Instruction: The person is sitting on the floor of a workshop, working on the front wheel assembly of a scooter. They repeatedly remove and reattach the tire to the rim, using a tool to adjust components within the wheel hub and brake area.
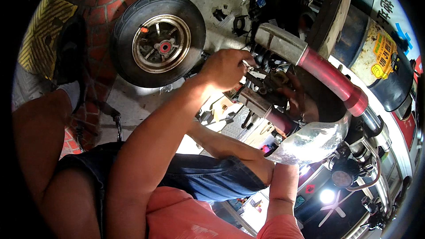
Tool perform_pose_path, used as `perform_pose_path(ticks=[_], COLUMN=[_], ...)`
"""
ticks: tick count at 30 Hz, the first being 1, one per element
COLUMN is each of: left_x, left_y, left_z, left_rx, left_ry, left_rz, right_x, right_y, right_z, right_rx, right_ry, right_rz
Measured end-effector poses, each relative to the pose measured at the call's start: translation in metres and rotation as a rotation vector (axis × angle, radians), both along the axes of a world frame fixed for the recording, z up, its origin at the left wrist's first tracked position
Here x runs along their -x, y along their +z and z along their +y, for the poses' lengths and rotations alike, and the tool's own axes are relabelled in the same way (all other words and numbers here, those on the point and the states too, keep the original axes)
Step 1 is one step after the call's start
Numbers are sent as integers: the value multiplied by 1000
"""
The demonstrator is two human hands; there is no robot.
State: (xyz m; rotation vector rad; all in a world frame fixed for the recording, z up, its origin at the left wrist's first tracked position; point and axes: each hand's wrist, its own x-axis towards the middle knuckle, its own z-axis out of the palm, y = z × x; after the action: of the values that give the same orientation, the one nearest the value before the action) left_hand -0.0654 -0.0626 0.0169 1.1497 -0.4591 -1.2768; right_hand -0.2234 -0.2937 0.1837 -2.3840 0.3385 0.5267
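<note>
My left hand (226,71) reaches to the lower end of a motorbike's front fork, thumb and fingers pinched on a small pale shiny piece (249,64) too small to name. My right arm passes behind the silver mudguard (312,144), and my right hand (301,99) shows in shadow between the fork legs. Its fingers are bent against dark metal parts (265,82); what they grip is hidden. One red fork leg (327,75) has a grey metal end (281,42). The other leg's grey end (254,99) lies close below my left hand.
A tyred wheel (159,40) lies flat on the concrete, left of the fork. Several loose small parts (219,14) are scattered beyond it. A drum (372,53) stands at the right, near the handlebar (383,190). A yellow-striped block (46,35) is at far left.
</note>
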Motion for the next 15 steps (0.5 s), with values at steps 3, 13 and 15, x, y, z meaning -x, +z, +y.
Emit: perform_pose_path(ticks=[3, 13, 15], left_x=[10, 20, 12], left_y=[-28, -12, 2], left_z=[-1, -14, -19], left_rx=[-1, 207, 237], left_ry=[138, 34, -18], left_rz=[-137, 280, 285], right_x=[11, -8, 7], right_y=[-3, 2, -3], right_z=[-16, -3, -10], right_rx=[141, 214, 231], right_ry=[221, 420, 390], right_rz=[-123, -230, -238])
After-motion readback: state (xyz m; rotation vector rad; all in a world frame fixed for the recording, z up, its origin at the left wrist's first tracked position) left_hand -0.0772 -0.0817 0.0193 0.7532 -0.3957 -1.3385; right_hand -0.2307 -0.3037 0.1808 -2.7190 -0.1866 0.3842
